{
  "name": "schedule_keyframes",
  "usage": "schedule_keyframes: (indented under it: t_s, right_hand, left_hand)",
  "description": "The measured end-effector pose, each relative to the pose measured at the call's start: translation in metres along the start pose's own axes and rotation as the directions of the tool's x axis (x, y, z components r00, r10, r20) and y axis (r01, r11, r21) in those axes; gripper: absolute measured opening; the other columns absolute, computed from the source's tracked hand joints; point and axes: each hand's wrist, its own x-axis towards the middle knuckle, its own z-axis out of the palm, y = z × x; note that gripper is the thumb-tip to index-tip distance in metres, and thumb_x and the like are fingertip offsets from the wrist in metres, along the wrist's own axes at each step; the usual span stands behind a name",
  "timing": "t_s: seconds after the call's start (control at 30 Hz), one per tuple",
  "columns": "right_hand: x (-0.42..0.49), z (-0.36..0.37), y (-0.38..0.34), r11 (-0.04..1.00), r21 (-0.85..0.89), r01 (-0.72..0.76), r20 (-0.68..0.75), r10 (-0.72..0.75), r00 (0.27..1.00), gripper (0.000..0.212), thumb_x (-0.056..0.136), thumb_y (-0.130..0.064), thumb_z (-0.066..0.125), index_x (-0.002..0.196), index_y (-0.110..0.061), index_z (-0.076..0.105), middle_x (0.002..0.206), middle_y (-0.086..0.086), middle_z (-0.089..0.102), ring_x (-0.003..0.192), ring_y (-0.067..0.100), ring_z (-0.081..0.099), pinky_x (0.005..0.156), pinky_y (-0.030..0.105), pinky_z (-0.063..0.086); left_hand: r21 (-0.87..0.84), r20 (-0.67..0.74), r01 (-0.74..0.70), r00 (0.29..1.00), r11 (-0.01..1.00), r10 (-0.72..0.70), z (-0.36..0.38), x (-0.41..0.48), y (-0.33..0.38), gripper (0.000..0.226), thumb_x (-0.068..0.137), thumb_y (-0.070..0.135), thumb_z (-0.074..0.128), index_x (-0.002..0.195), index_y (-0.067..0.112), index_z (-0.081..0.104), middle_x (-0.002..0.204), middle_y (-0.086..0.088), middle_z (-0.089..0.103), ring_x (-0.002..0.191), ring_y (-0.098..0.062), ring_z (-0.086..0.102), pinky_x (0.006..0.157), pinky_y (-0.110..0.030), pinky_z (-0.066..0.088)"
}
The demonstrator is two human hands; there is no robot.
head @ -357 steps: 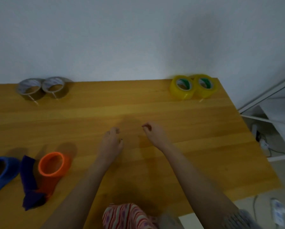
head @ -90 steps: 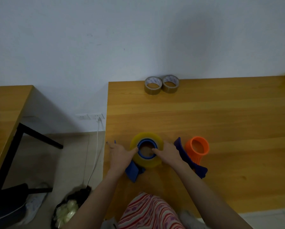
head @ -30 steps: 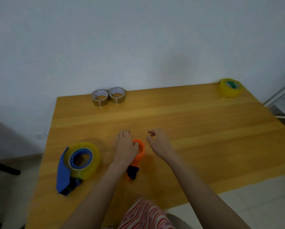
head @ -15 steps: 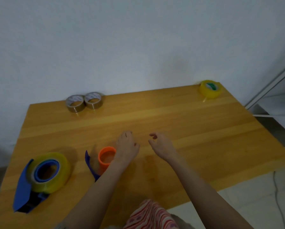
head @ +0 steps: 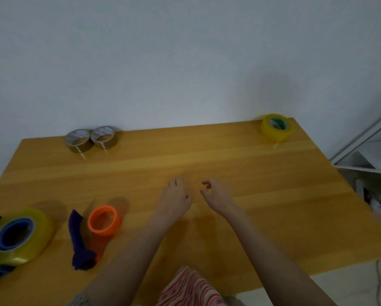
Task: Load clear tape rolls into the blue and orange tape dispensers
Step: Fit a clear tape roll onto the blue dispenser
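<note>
The blue dispenser [head: 10, 236] lies at the near left edge with a clear yellowish tape roll [head: 33, 244] around its hub. To its right the orange dispenser [head: 104, 220] stands with a bare hub and a dark purple handle [head: 78, 239]. A second clear yellowish roll [head: 276, 127] with a green core rests at the table's far right corner. My left hand [head: 176, 198] and my right hand [head: 217, 195] hover over the middle of the wooden table [head: 251, 173], both holding nothing, fingers loosely curled and apart.
Two brown tape rolls [head: 91, 139] stand side by side at the far left by the white wall. A white shelf frame [head: 366, 149] stands off the table's right edge, with cables on the floor [head: 379, 281] below.
My left hand has come off the orange dispenser and moved right, toward the table's middle. The view has shifted slightly right; the blue dispenser now sits at the frame's left edge.
</note>
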Motion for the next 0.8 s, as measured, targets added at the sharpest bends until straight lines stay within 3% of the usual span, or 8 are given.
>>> schedule_keyframes:
  t_s: [0.33,0.6,0.8]
  right_hand:
    - [0.032,-0.081,0.095,0.996,-0.068,0.064,0.060,-0.060,0.996,0.037,0.096,-0.024,0.046,0.131,-0.012,0.051,0.128,0.006,0.057,0.118,0.019,0.052,0.097,0.031,0.042]
    - [0.044,-0.105,0.130,0.998,-0.054,0.014,0.053,-0.012,0.999,0.037,0.097,-0.026,0.045,0.132,-0.013,0.050,0.133,0.005,0.053,0.121,0.020,0.050,0.099,0.031,0.041]
    - [0.068,-0.156,0.170,0.995,-0.097,-0.032,0.002,0.033,0.999,0.038,0.098,-0.025,0.046,0.133,-0.011,0.048,0.134,0.007,0.052,0.123,0.022,0.049,0.098,0.034,0.042]
  left_hand:
    - [-0.022,0.073,0.096,0.993,0.995,-0.094,0.056,0.021,0.120,0.057,0.088,0.022,0.050,0.137,0.000,0.030,0.139,-0.016,0.038,0.130,-0.029,0.037,0.106,-0.036,0.034]
    - [-0.008,0.080,0.074,0.994,0.997,-0.073,0.064,0.050,0.144,0.055,0.089,0.021,0.051,0.136,0.000,0.031,0.139,-0.015,0.039,0.129,-0.029,0.039,0.105,-0.036,0.037]
    - [-0.072,0.169,0.115,0.980,0.991,-0.101,0.088,0.068,0.183,0.052,0.092,0.022,0.049,0.136,0.001,0.032,0.141,-0.016,0.038,0.129,-0.029,0.039,0.105,-0.037,0.038]
